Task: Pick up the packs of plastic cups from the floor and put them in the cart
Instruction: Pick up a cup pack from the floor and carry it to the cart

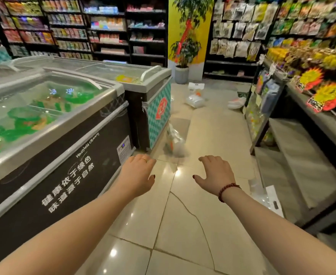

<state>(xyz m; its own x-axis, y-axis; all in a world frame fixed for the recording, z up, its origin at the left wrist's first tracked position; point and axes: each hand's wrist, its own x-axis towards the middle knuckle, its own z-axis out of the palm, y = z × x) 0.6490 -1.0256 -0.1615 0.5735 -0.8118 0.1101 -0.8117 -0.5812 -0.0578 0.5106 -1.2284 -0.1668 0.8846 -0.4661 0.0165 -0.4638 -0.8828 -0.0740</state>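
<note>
Floor (193, 225) of a shop aisle strewn with wrapped plastic cups. Closest of them, the nearest pack (175, 141), lying against the foot of the patterned freezer (159, 112), just ahead of both hands and probably the first to be taken. Farther up the middle of the aisle, the second pack (195, 96), short of the potted plant (183, 48). Off to its right, the third pack (235, 103) at the base of the shelf unit (302, 153). Low on the right, what looks like a fourth pack (259, 190), clear and hard to make out.

Left hand (138, 171) and right hand (215, 173) stretched forward, palms down, fingers loose and spread, gripping nothing. Held apart like that most likely to come at the nearest pack from both sides, a soft crinkly wrap being easier to gather with a wide grasp. No contact with it yet.

Cart nowhere in view, so no telling how far the carry will be. Long freezer (64, 139) close on the left, leaving little room to bend that way.
</note>
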